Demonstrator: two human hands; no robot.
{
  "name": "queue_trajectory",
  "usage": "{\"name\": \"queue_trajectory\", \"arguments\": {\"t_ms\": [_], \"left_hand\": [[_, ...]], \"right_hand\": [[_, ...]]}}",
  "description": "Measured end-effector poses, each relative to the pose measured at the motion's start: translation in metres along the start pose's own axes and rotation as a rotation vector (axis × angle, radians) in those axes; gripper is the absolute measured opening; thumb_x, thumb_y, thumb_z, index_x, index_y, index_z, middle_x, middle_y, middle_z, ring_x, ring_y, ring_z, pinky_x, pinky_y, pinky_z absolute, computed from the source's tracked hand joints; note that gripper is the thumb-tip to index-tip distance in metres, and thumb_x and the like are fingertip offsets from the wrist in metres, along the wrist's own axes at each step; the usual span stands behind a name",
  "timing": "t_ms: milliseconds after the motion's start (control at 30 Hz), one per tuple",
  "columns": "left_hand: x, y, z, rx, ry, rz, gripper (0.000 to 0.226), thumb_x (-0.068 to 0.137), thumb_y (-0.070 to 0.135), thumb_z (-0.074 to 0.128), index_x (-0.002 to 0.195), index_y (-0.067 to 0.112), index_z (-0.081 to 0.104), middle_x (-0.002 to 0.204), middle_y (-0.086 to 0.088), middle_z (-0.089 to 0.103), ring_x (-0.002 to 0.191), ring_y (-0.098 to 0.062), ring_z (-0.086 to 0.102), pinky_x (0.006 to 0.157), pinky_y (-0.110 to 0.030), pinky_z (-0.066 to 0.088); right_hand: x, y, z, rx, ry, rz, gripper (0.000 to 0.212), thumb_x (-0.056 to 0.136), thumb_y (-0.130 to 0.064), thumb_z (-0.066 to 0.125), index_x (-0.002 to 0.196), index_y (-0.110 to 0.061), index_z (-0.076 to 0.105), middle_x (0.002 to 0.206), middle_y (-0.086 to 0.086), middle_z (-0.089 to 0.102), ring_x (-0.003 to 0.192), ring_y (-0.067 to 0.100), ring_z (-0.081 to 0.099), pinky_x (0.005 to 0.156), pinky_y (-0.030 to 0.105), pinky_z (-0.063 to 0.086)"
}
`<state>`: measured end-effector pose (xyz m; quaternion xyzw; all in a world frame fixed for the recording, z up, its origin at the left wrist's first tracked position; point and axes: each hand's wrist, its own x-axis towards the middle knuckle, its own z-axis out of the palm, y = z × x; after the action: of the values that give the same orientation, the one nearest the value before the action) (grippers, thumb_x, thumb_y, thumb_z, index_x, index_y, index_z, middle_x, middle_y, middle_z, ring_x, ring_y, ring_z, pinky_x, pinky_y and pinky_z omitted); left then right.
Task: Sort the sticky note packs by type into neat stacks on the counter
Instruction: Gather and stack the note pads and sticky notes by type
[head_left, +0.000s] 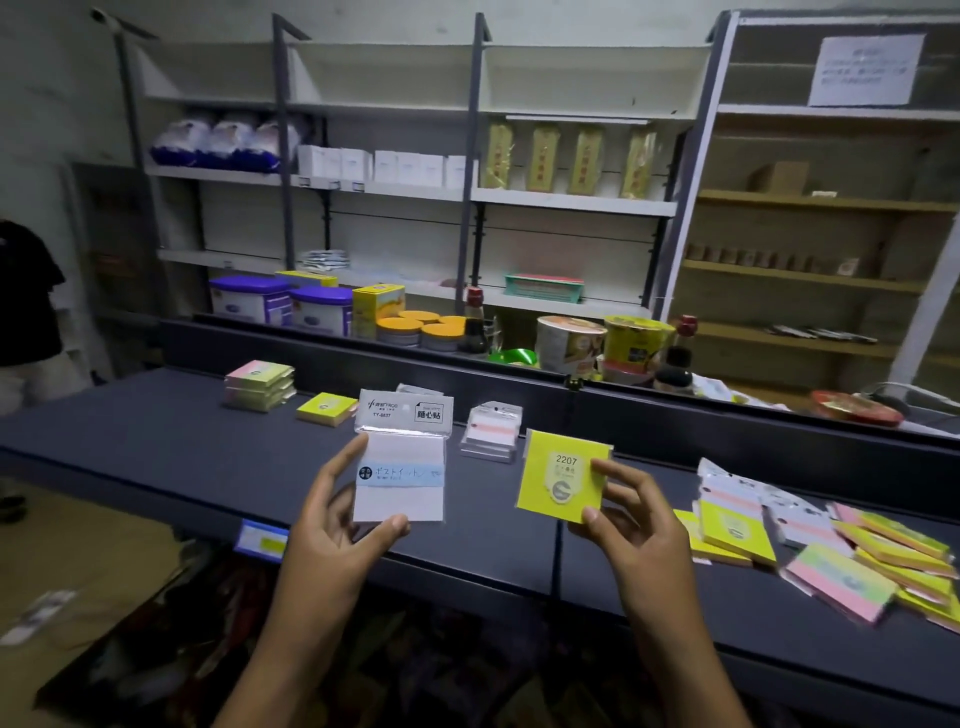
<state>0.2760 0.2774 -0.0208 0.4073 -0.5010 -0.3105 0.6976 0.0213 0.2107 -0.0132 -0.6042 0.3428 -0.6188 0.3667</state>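
Two raised hands: left hand (332, 519) pinches white pack (399, 467), right hand (631, 514) yellow pack (561, 478).

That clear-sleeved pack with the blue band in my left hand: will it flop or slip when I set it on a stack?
The clear-sleeved pack probably stays flat: the left hand holds it upright by two edges without sag. Its glossy sleeve looks slippery, so it may slide off the sleeved stack.
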Motion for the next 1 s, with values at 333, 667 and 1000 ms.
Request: {"name": "queue_trajectory", "arguments": {"t_ms": [333, 667, 1000], "left_hand": [[0.072, -0.016, -0.049, 0.046, 0.106, 0.067, 0.075, 0.083, -0.005, 0.070, 0.135, 0.044, 0.049, 0.121, 0.002, 0.071, 0.115, -0.021, 0.066, 0.086, -0.026, 0.058], [0.132, -0.029, -0.112, 0.094, 0.145, 0.122, 0.075, 0.082, -0.008, 0.070, 0.136, 0.040, 0.049, 0.124, 0.009, 0.069, 0.116, -0.018, 0.065, 0.080, -0.027, 0.059], [0.218, -0.052, -0.214, 0.030, 0.048, 0.105, 0.074, 0.082, -0.010, 0.069, 0.134, 0.039, 0.050, 0.118, 0.007, 0.072, 0.107, -0.017, 0.069, 0.072, -0.021, 0.057]], "right_hand": [[0.079, 0.031, 0.075, 0.087, -0.128, -0.022, 0.042, 0.090, 0.008, 0.063, 0.116, -0.025, 0.065, 0.112, 0.003, 0.068, 0.097, 0.020, 0.071, 0.075, 0.028, 0.060], [0.129, 0.039, 0.150, 0.044, -0.187, 0.002, 0.042, 0.091, 0.006, 0.064, 0.117, -0.027, 0.064, 0.114, -0.001, 0.066, 0.095, 0.018, 0.073, 0.071, 0.020, 0.057], [0.156, 0.056, 0.260, -0.093, -0.113, 0.014, 0.041, 0.091, -0.003, 0.067, 0.117, -0.034, 0.064, 0.117, 0.004, 0.065, 0.096, 0.015, 0.072, 0.084, 0.033, 0.061]]}}
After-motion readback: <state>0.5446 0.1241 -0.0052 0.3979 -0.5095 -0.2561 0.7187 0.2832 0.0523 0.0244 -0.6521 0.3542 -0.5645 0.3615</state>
